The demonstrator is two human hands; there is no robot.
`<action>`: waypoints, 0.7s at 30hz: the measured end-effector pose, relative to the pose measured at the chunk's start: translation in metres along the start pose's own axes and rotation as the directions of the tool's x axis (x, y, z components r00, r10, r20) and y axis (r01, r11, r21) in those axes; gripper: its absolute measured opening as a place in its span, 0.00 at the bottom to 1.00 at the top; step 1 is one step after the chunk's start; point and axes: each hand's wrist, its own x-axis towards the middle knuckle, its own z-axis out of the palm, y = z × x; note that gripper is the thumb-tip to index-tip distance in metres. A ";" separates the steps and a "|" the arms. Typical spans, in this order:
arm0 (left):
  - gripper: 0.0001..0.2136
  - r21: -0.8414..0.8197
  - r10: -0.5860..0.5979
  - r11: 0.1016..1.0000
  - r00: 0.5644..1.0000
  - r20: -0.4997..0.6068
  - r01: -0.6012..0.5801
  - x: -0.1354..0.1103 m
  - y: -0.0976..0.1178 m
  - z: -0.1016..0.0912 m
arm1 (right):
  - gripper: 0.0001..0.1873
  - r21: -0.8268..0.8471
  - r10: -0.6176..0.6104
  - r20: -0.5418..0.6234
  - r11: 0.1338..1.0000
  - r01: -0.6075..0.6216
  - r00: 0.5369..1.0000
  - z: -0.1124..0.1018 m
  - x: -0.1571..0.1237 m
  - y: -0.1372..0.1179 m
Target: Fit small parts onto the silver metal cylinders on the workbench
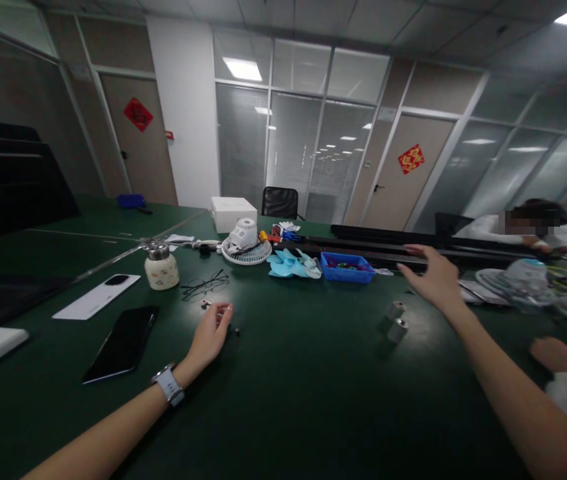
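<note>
My left hand (212, 333) rests on the green table (293, 400) with its fingers curled inward, a white watch on the wrist. Small dark bits lie right by its fingertips (236, 330); whether the fingers pinch one is unclear. My right hand (430, 277) hovers above the table with fingers stretched out and apart, holding nothing. Just below and left of it stand two small metal cylinders (396, 320). A blue tray (347, 268) of small parts sits left of the right hand.
A black phone (123, 343), a white phone (97, 297), a small jar (160, 267), glasses (206, 285), a white fan (246, 243), blue gloves (293, 265) and a white box (233, 212) lie on the table. Other people sit at the right, one forearm (563, 357) near mine.
</note>
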 end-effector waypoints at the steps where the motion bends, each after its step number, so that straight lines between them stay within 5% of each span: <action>1: 0.24 -0.005 -0.006 1.000 1.000 -0.007 0.006 0.001 0.000 0.000 | 0.21 0.121 -0.123 0.026 0.986 0.119 0.992 0.004 -0.010 -0.033; 3: 0.24 -0.013 -0.010 1.000 1.000 -0.026 0.010 0.002 -0.003 0.001 | 0.18 0.381 -0.315 0.308 0.905 0.188 0.898 0.029 -0.043 -0.097; 5: 0.23 -0.022 -0.005 1.000 0.999 -0.047 0.004 0.003 -0.007 0.000 | 0.21 0.524 -0.438 0.582 0.846 0.096 0.685 0.069 -0.082 -0.148; 6: 0.22 -0.026 -0.004 1.000 0.998 -0.056 0.002 0.004 -0.009 0.000 | 0.23 0.538 -0.460 0.652 0.841 0.059 0.603 0.091 -0.099 -0.166; 7: 0.22 -0.030 -0.002 1.000 0.998 -0.063 0.000 0.004 -0.011 -0.001 | 0.25 0.528 -0.451 0.682 0.848 0.039 0.576 0.113 -0.114 -0.180; 10: 0.19 -0.026 0.010 1.000 0.996 -0.084 -0.013 0.004 -0.014 -0.004 | 0.27 0.476 -0.398 0.682 0.879 0.041 0.614 0.162 -0.138 -0.201; 14: 0.17 0.002 0.030 1.000 0.995 -0.091 -0.030 0.003 -0.012 -0.004 | 0.24 0.455 -0.397 0.616 0.884 0.104 0.680 0.191 -0.143 -0.214; 18: 0.15 0.037 0.066 0.997 0.995 -0.075 -0.063 0.004 -0.010 -0.004 | 0.17 0.470 -0.417 0.605 0.875 0.119 0.679 0.189 -0.141 -0.220; 21: 0.14 0.078 0.098 0.992 0.995 -0.026 -0.096 0.002 -0.008 -0.008 | 0.15 0.522 -0.423 0.571 0.849 0.087 0.704 0.157 -0.129 -0.200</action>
